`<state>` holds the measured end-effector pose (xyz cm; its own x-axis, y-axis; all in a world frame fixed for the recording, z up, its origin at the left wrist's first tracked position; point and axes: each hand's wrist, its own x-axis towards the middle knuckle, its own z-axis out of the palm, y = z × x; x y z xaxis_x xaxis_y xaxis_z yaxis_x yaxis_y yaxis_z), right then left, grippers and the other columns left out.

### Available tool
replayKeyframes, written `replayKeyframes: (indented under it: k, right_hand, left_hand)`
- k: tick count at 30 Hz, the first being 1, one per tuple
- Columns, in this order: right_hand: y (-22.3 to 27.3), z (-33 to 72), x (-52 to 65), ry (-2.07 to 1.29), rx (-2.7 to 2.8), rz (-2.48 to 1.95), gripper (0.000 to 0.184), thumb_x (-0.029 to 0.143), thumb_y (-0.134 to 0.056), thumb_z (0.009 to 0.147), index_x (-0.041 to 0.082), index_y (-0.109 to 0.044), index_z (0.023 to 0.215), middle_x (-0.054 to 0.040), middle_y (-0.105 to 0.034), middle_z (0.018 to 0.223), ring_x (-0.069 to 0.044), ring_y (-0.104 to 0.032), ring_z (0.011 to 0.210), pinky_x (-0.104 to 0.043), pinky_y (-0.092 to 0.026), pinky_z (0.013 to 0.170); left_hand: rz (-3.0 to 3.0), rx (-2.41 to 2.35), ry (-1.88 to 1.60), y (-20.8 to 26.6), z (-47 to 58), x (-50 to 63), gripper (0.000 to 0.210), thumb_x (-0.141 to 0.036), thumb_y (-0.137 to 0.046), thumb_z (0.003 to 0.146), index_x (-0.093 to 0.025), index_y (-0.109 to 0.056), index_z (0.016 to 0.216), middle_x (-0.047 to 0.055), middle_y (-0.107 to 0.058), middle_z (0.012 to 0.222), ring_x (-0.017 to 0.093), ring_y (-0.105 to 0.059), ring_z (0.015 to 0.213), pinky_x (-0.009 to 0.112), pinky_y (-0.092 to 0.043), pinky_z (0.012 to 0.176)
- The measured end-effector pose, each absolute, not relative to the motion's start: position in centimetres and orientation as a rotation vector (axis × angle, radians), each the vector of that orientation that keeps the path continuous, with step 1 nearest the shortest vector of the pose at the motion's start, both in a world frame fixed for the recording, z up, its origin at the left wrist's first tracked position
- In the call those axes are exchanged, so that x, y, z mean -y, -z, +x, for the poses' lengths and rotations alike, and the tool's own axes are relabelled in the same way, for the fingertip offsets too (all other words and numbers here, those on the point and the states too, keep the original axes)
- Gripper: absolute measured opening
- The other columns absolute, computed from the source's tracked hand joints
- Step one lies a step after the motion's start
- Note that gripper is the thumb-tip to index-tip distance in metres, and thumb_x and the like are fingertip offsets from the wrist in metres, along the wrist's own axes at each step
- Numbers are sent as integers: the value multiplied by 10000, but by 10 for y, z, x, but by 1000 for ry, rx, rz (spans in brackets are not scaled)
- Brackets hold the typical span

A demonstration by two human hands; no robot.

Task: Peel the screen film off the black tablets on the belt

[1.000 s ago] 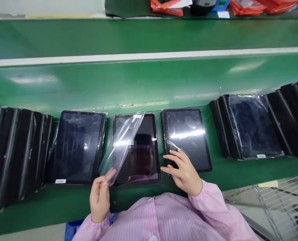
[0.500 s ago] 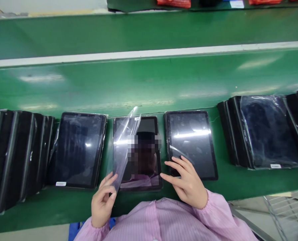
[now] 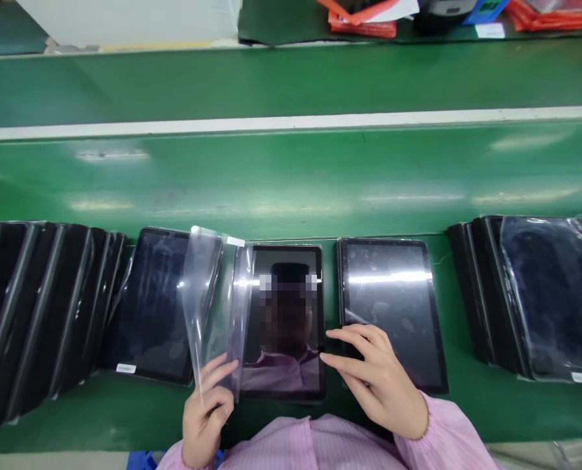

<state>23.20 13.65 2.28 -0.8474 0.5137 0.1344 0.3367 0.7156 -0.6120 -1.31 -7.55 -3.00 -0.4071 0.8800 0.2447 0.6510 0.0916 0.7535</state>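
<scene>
A tablet (image 3: 286, 326) with a dark, mirror-like screen lies flat in front of me. Clear plastic film (image 3: 213, 313), with a white label at its top, is folded back over the tablet's left side. My left hand (image 3: 207, 408) grips the film near its lower end, fingers bent. At the tablet's right edge, the fingertips of my right hand (image 3: 379, 375) rest or hover, fingers apart; contact is unclear. That hand overlaps the lower left of another tablet (image 3: 393, 300). To the left lies a film-covered tablet (image 3: 149, 313) with a small white label.
A leaning row of dark tablets (image 3: 31, 313) stands at the left, and another group of wrapped tablets (image 3: 555, 300) at the right. Behind the green bench (image 3: 124, 424) rises a green ledge (image 3: 291, 176) with a white strip. Red packets (image 3: 550, 13) lie on the upper shelf.
The film has swung leftward, uncovering more of the middle tablet's screen. My right hand stays by the tablet's right edge. The whole view has shifted a little.
</scene>
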Motion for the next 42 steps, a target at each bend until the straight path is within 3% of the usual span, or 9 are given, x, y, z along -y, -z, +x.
replayKeyframes:
  k: [7,14,18,21,23,27,31,39,42]
  right_hand:
    - [-25,209,-149,-869,2631,-673,384,102,-485,949,251,-630,1271,-104,-641,1255,-294,-570,1093,-502,-533,864]
    - [-30,185,-161,-1081,2490,-743,453,258,-488,998,291,-469,1449,-81,-701,1141,-264,-639,1011,-452,-576,839]
    - [-32,172,-185,-1312,2350,-906,406,436,-406,1022,269,-609,1332,-73,-749,1017,-238,-696,852,-396,-599,734]
    - [-33,154,-210,-1577,2182,-1031,594,624,-353,978,191,-719,1156,-111,-765,940,-216,-682,673,-326,-565,524]
    - [-33,140,-224,-1711,2040,-1148,636,687,-429,915,154,-744,1056,-132,-764,885,-199,-666,584,-286,-516,419]
    - [-36,119,-233,-1609,2019,-1283,416,510,-735,755,166,-755,988,-102,-768,829,-221,-709,622,-311,-587,501]
    - [-42,119,-225,-1487,2105,-1144,191,381,-741,737,230,-787,844,-72,-780,860,-249,-739,757,-402,-628,742]
    - [-47,150,-234,-1672,2013,-870,3,269,-784,743,270,-784,740,-40,-776,860,-207,-726,863,-272,-591,778]
    - [-47,156,-238,-1745,1951,-912,85,306,-822,676,244,-765,663,-54,-770,819,-224,-734,825,-264,-600,731]
  left_hand:
    - [1602,-2129,-1145,37,-7,84,300,-134,-441,860,-223,-546,593,76,-709,1117,271,-577,1187,402,-551,845]
    - [1727,-2165,-1115,40,3,80,186,-130,-488,817,-212,-606,700,107,-634,1218,330,-518,1230,499,-520,895]
    - [1736,-2120,-1107,35,3,76,244,-158,-476,845,-229,-677,962,115,-573,1264,332,-467,1272,518,-499,944]
    - [1717,-2082,-1105,33,2,74,337,-207,-414,897,-267,-676,1101,101,-543,1293,323,-427,1308,515,-487,974]
    - [1723,-2114,-1101,32,2,72,320,-183,-444,896,-280,-667,1104,85,-556,1277,297,-436,1308,480,-482,993]
    - [1592,-2357,-1073,33,9,68,440,-275,-597,860,-222,-543,1293,130,-546,1317,302,-486,1279,471,-473,1006]
    - [1355,-2503,-961,33,16,67,765,-398,-614,844,-128,-297,1486,213,-483,1421,354,-460,1325,526,-428,1041]
    - [1327,-2489,-905,32,18,66,603,-434,-569,858,-168,-434,1383,195,-464,1458,366,-416,1367,558,-377,1064]
    - [1328,-2478,-904,31,17,65,634,-484,-560,862,-158,-430,1390,198,-457,1466,362,-409,1372,555,-367,1070]
